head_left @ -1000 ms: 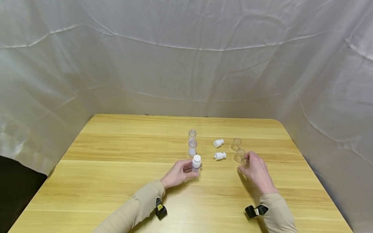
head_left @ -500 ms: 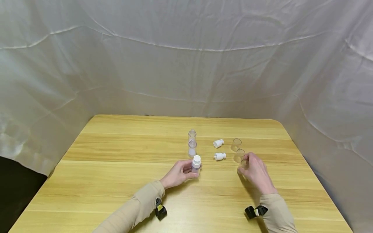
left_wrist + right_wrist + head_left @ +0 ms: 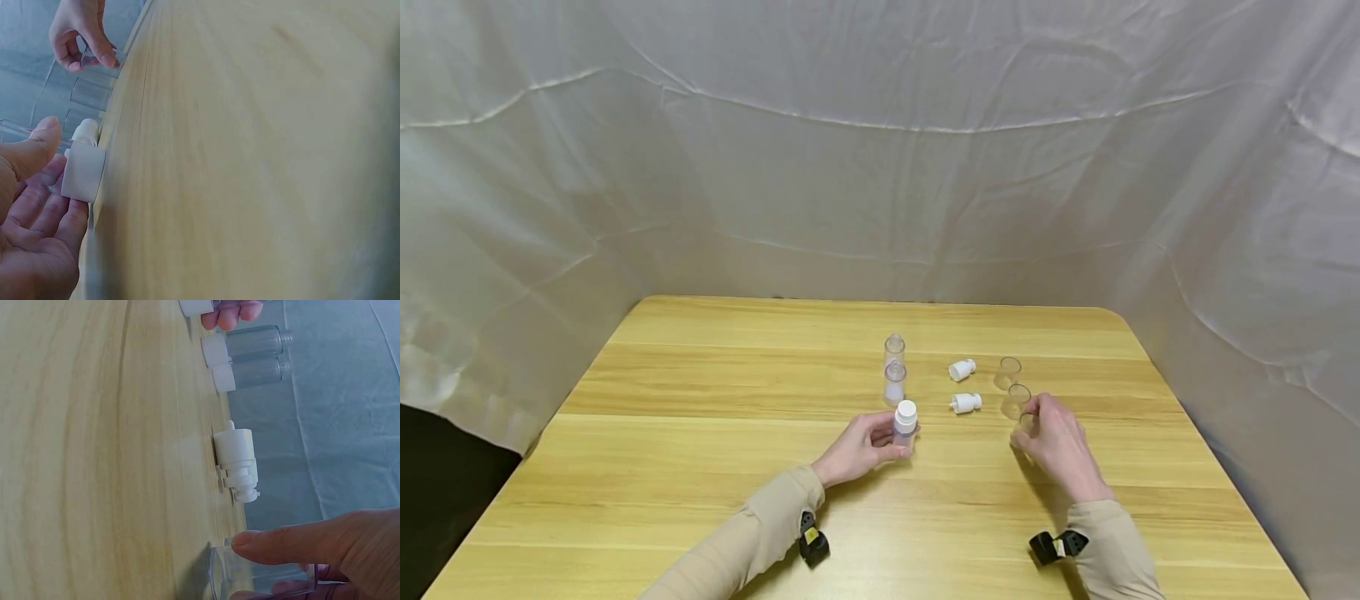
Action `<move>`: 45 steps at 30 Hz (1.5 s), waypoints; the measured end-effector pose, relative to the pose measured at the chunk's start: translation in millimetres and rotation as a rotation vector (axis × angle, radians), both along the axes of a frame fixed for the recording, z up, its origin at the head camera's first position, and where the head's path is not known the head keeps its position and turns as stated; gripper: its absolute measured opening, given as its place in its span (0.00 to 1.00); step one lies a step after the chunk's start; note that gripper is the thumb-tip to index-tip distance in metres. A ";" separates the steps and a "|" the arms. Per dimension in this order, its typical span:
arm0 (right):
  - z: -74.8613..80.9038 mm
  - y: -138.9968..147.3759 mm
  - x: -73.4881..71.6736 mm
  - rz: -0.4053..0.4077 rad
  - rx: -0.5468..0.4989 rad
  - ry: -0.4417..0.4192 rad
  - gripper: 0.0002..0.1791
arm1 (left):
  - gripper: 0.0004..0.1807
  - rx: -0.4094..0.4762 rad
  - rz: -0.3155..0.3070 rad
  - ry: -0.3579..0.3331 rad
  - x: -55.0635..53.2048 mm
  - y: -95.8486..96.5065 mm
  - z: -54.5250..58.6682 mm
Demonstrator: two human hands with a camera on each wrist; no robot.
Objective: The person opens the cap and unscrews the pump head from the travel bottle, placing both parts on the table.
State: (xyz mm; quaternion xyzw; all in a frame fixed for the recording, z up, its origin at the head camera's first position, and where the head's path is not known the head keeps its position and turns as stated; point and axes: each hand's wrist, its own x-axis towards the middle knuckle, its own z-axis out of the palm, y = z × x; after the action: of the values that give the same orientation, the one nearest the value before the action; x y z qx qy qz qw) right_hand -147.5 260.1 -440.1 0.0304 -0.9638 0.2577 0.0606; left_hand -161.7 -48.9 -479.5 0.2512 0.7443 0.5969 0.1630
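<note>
My left hand [image 3: 861,450] grips a small clear bottle [image 3: 904,435] that has a white pump top; the white base [image 3: 84,172] shows in the left wrist view. At the right, the thumb and fingers of my right hand [image 3: 1060,437] pinch a clear cap [image 3: 262,575], which stands at the table surface. Beyond it are two more clear caps [image 3: 1017,402]. Two loose white pump heads [image 3: 966,402] lie on their sides between my hands. Behind the held bottle stand two clear bottles [image 3: 894,385], one behind the other, with white bases and bare necks.
Everything stands on a wood-grain table [image 3: 700,375]. A pale fabric curtain [image 3: 880,183] hangs behind it and along both sides. Each sleeve carries a black wrist camera [image 3: 813,540].
</note>
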 end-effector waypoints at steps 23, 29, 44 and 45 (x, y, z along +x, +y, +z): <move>3.9 -118.5 13.7 0.518 -0.316 0.406 0.27 | 0.26 0.016 -0.020 0.024 -2.1 -1.1 -3.9; 2.6 -127.0 8.2 0.471 -0.320 0.387 0.27 | 0.26 0.002 -0.011 0.042 -1.5 -1.6 -3.7; 3.7 -123.8 2.0 0.533 -0.362 0.367 0.26 | 0.27 -0.002 -0.026 0.044 -2.5 -2.2 -3.0; 3.6 -123.3 2.5 0.542 -0.355 0.359 0.27 | 0.27 0.000 -0.029 0.042 -2.5 -2.3 -2.8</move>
State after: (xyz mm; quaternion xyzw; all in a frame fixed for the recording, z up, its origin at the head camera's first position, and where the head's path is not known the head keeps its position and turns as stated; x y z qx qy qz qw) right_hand -145.0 136.8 -436.6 0.3183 -0.8351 0.4181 0.1627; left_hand -164.2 -51.2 -482.4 0.2747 0.7438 0.5890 0.1560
